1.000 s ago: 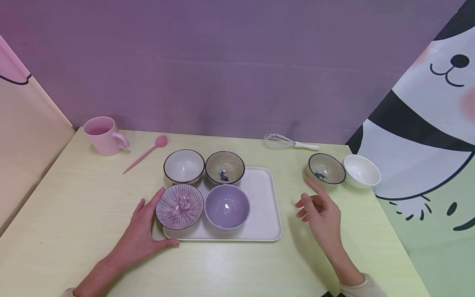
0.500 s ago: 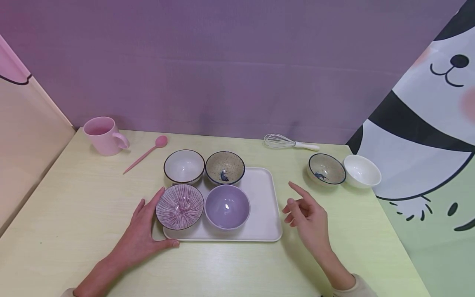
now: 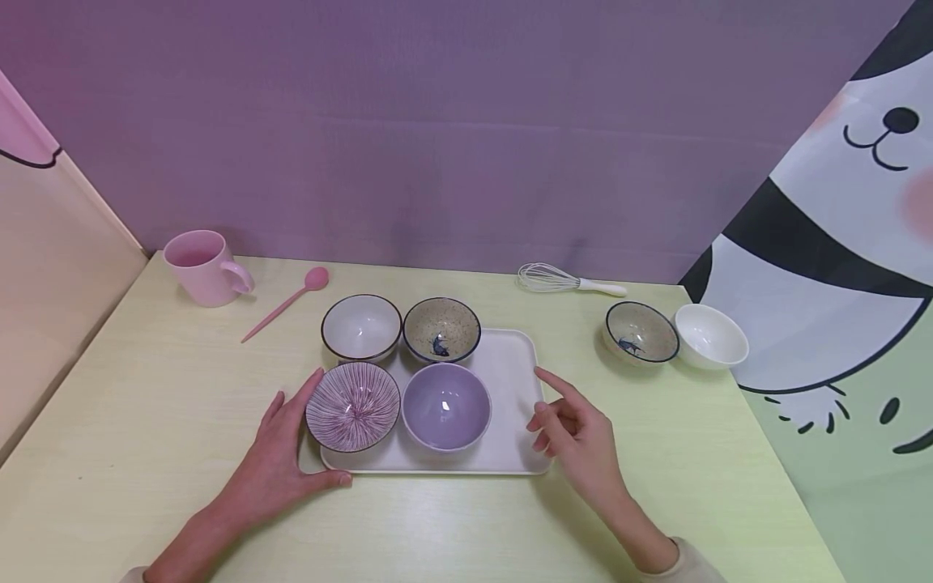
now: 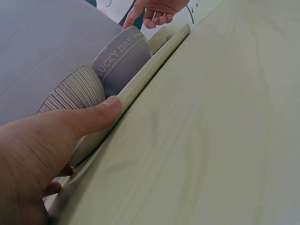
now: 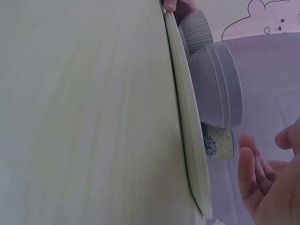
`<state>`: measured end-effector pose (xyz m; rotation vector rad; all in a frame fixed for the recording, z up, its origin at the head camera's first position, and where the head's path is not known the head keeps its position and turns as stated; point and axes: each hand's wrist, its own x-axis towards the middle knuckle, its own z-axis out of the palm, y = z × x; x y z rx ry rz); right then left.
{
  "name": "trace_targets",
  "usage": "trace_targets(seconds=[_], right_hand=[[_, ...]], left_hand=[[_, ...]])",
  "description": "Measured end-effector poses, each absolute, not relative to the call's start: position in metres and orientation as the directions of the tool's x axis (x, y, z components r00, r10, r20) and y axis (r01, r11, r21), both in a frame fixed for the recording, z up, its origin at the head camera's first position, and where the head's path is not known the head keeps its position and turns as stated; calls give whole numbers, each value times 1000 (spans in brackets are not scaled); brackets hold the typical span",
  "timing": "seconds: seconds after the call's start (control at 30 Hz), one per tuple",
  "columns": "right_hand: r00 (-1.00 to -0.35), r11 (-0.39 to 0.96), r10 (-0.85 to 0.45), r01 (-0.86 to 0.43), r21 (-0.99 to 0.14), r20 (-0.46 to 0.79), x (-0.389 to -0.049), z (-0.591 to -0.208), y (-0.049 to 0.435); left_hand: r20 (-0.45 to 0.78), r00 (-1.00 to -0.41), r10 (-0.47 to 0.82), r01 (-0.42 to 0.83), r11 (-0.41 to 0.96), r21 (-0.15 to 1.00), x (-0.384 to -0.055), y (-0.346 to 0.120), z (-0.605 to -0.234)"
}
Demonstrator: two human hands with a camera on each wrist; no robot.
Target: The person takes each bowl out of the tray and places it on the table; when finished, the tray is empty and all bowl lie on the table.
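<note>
My left hand grips the near left corner of a white rectangular tray; its thumb lies along the front edge, its fingers along the left side. Right beside those fingers is a bowl with purple stripes on the tray. A lilac bowl sits to its right, and the left wrist view shows raised lettering on its side. Behind them stand a white dark-rimmed bowl and a speckled bowl with a blue fish. My right hand hovers over the tray's right edge, fingers loosely bent, holding nothing.
On the right stand another speckled bowl and a plain white bowl. A whisk lies near the back edge. At the back left are a pink mug and a pink spoon. A purple backdrop closes off the rear.
My right hand has moved left, away from the speckled bowl on the right, to the tray's right edge. The left hand, the tray and the bowls have stayed in place.
</note>
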<state>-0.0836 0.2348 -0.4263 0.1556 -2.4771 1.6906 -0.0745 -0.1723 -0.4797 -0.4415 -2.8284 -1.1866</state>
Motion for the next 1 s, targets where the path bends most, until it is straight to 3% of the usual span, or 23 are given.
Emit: trace_targets(seconds=[0.33, 0.57, 1.0], right_hand=[[-979, 358, -173, -168, -919, 111, -82, -433, 222], [-975, 351, -220, -122, -928, 45, -83, -435, 213], [-953, 324, -302, -139, -936, 37, -87, -439, 198]], left_hand=[[146, -959, 241, 273, 665, 695, -74, -172, -478], [160, -956, 245, 286, 660, 694, -73, -173, -480], [143, -962, 231, 263, 657, 706, -73, -172, -478]])
